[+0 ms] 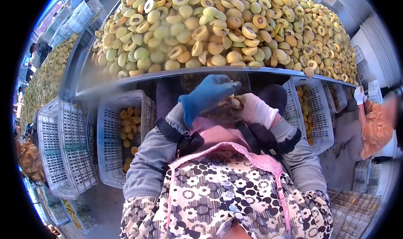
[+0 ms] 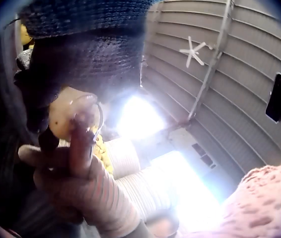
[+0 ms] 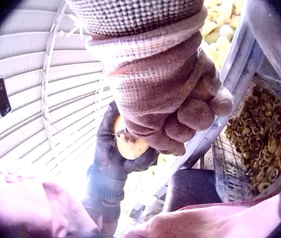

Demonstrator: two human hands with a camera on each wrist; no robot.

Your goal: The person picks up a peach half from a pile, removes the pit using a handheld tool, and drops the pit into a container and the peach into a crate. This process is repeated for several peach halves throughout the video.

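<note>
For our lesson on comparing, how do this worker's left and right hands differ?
The left hand is gloved in blue; the right hand in pale pink and white. The left hand cups a yellow fruit, while the right hand curls its fingers beside it. Both are gloved and work close together.
</note>
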